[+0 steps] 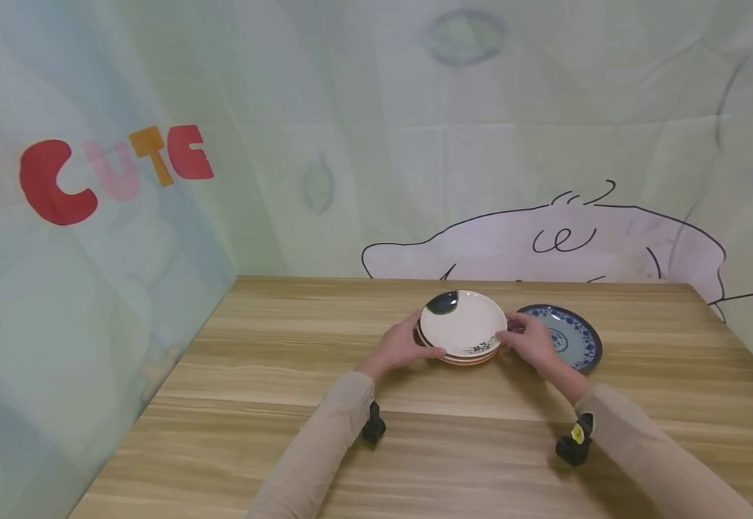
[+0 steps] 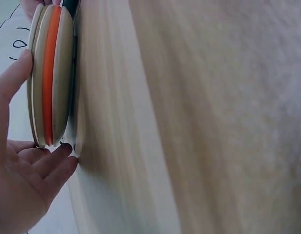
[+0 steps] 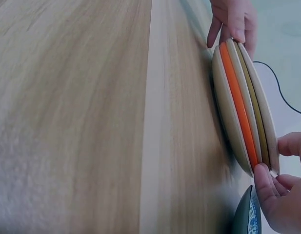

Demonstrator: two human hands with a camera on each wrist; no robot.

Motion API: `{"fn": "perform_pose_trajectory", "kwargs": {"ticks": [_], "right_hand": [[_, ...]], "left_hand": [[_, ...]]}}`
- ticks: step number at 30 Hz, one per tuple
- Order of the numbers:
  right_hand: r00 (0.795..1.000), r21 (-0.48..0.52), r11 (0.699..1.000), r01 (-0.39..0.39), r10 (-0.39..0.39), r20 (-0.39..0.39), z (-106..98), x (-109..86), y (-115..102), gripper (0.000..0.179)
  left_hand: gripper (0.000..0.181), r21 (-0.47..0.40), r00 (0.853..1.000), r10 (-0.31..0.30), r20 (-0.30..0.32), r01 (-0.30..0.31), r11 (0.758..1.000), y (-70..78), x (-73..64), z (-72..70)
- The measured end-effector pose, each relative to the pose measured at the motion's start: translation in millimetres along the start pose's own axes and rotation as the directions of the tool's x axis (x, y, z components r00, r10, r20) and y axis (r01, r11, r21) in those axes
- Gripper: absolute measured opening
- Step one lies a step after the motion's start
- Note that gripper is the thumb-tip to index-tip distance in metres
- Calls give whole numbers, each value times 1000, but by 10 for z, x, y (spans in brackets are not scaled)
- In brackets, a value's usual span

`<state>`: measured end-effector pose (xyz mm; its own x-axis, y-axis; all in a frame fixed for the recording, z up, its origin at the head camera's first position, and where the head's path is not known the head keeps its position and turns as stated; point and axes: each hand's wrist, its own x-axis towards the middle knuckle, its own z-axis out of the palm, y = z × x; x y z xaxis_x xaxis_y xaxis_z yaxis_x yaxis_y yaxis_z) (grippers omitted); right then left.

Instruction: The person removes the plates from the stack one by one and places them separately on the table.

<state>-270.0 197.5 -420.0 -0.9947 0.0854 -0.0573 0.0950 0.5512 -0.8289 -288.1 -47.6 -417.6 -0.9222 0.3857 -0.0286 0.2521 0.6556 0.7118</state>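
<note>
A stack of several plates (image 1: 467, 328) is between my two hands. Its top plate is white, with a dark green patch and small dark flowers on the rim. Lower in the pile an orange plate (image 3: 236, 97) shows edge-on between pale ones. My left hand (image 1: 399, 344) holds the stack's left side, thumb at the near rim and fingers reaching round the far side. At the right rim, my right hand (image 1: 534, 343) grips with thumb and fingers. The left wrist view shows the left hand's fingers (image 2: 52, 168) around the pile's edge, close to the tabletop.
A blue patterned plate (image 1: 583, 344) lies on the wooden table (image 1: 272, 404), just right of the stack and partly behind my right hand. Printed cloth (image 1: 311, 144) hangs along the table's back and left sides.
</note>
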Motion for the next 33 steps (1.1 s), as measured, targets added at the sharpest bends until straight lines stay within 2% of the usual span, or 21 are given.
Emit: {"fn": "perform_pose_trajectory", "kwargs": {"ticks": [14, 24, 33], "right_hand": [[995, 107, 994, -30, 20, 100, -95, 7, 39, 56], [989, 229, 973, 38, -69, 130, -159, -43, 86, 62], [987, 210, 977, -41, 7, 159, -197, -29, 47, 58]], "left_hand": [[84, 43, 1000, 3, -5, -2, 999, -6, -9, -9], [86, 63, 1000, 10, 4, -10, 998, -3, 21, -13], [89, 61, 1000, -15, -3, 15, 998, -23, 30, 1]]}}
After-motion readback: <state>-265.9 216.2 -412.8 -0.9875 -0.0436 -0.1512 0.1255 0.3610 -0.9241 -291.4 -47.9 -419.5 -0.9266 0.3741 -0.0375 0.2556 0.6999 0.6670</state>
